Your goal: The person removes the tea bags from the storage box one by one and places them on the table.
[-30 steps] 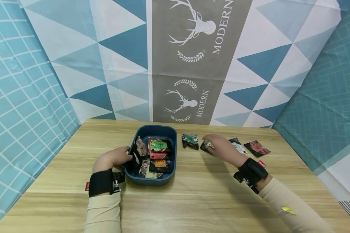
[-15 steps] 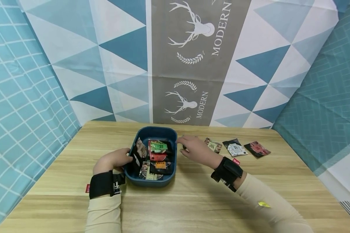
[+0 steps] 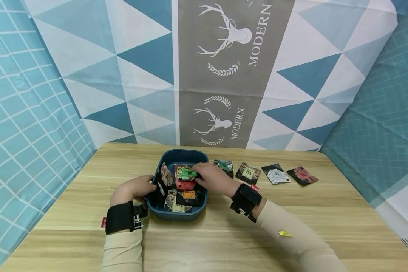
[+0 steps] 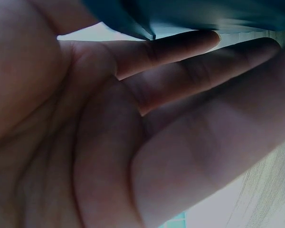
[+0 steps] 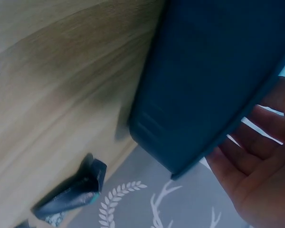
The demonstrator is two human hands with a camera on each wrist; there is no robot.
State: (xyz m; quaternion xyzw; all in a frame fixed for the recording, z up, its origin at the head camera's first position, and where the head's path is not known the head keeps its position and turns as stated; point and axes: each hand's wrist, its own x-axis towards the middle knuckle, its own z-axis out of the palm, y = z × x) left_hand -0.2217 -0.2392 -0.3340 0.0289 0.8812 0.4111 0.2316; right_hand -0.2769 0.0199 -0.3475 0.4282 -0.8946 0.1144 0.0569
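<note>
A dark blue plastic bin [image 3: 176, 216] stands on the table with several small food packets in it. My left hand [image 3: 132, 188] holds its left side, thumb at the rim; in the left wrist view the fingers [image 4: 190, 71] lie along the outer wall. My right hand [image 3: 215, 179] reaches over the right rim, fingertips at a green-labelled packet [image 3: 184, 173] on the pile. In the right wrist view, the bin wall hides those fingertips, so I cannot tell whether they pinch it. Also inside are a red packet [image 3: 185, 185], an orange-labelled black packet [image 3: 189, 195] and a brown packet [image 3: 166, 175] leaning left.
Right of the bin, packets lie in a row: a green-labelled one [image 3: 224, 166] partly behind my right hand, a yellow-labelled one [image 3: 248, 173], a white-labelled one [image 3: 276, 174] and a red one [image 3: 302, 175]. A patterned cloth [image 3: 210, 87] hangs behind the wooden table [image 3: 197, 245].
My right hand has moved left from the yellow-labelled packet on the table, past the green-labelled one beside the bin, and into the bin. My left hand stays at the bin's left side.
</note>
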